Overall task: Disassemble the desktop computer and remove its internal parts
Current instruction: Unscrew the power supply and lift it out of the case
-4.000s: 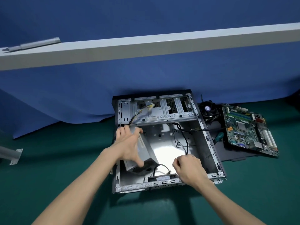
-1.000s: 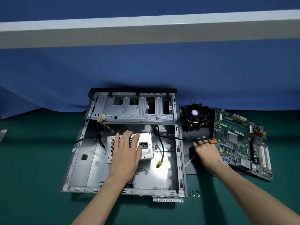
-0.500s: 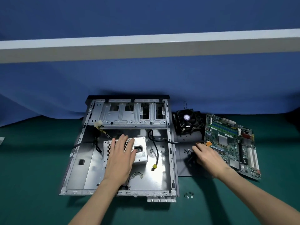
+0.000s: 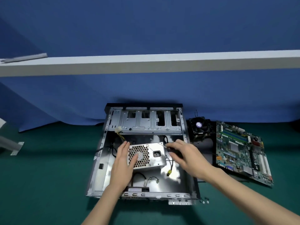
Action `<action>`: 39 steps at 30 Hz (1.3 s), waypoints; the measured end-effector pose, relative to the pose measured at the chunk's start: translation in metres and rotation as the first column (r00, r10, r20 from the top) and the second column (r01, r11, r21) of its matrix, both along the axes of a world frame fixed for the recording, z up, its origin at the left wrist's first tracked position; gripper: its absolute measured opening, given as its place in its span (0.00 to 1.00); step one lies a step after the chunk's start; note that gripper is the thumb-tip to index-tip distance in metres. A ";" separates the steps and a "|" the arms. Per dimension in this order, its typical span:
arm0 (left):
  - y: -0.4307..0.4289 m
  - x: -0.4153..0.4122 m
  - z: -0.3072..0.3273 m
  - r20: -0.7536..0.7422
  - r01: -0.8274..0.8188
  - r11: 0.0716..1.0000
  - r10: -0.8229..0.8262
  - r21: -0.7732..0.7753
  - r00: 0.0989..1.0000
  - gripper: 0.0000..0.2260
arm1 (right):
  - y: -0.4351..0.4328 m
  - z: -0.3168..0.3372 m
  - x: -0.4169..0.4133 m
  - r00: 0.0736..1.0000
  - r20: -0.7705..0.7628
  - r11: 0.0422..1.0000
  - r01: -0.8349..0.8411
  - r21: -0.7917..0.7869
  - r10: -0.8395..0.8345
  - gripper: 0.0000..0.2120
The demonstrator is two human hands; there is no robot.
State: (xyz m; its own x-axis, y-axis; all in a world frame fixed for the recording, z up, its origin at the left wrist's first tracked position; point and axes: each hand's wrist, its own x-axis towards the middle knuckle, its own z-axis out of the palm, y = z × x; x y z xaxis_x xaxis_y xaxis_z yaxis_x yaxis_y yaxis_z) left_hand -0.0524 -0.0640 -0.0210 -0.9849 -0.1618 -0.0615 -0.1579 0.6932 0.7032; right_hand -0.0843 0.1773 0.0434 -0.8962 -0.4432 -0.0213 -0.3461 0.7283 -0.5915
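Note:
The open metal computer case (image 4: 99, 159) lies flat on the green mat. A silver power supply (image 4: 156, 163) with a honeycomb grille lies loose inside it, still trailing cables. My left hand (image 4: 121, 164) grips its left edge, thumb across the grille. My right hand (image 4: 190, 158) hovers at the supply's right side, closed on a dark-handled screwdriver (image 4: 176, 153) whose thin shaft points at the supply's upper right corner. A black cable with a yellow plug (image 4: 169, 172) lies on the case floor.
To the right of the case are a dark side panel (image 4: 207, 147), a black cooler fan (image 4: 198, 127) and the green motherboard (image 4: 240, 150). Small screws (image 4: 204, 202) lie by the case's front right corner. A white beam (image 4: 146, 62) crosses overhead; blue cloth hangs behind.
My right hand picked the screwdriver up from the side panel and moved left into the case, next to the power supply. My left hand shifted from the supply's top to its left edge.

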 end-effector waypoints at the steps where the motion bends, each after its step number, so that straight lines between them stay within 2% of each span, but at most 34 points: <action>1: -0.004 -0.001 0.000 0.000 -0.006 1.000 0.006 0.029 1.000 0.26 | -0.012 0.001 0.000 0.998 0.057 0.999 0.033 -0.030 -0.031 0.14; 4: -0.013 -0.004 -0.001 0.016 -0.044 0.987 0.042 0.153 0.999 0.25 | -0.043 0.001 0.000 0.977 0.175 0.983 0.142 -0.117 -0.121 0.08; 8: -0.022 -0.009 -0.003 0.061 -0.084 0.965 0.071 0.250 0.996 0.25 | -0.071 0.000 -0.002 0.956 0.208 0.954 0.243 -0.175 -0.205 0.03; 20: -0.033 -0.016 -0.006 0.059 -0.071 0.959 0.057 0.274 0.997 0.21 | -0.090 0.005 -0.003 0.944 0.186 0.921 0.311 -0.235 -0.271 0.03; 29: -0.034 -0.017 -0.006 0.055 -0.062 0.961 0.049 0.270 0.997 0.21 | -0.097 0.011 -0.007 0.961 0.132 0.958 0.258 -0.123 -0.242 0.05; 33: -0.034 -0.018 -0.002 0.078 -0.049 0.967 0.030 0.250 0.997 0.22 | -0.102 0.025 -0.016 0.993 0.040 0.993 0.112 0.035 -0.113 0.07; 37: -0.039 -0.025 0.007 0.052 0.083 0.992 -0.089 0.099 0.995 0.25 | -0.116 0.045 -0.034 1.000 -0.014 0.978 -0.005 0.206 0.008 0.09; 39: -0.039 -0.030 0.014 -0.009 0.145 0.977 -0.145 0.154 0.989 0.24 | -0.127 0.052 -0.043 0.998 -0.041 0.957 -0.034 0.287 0.048 0.09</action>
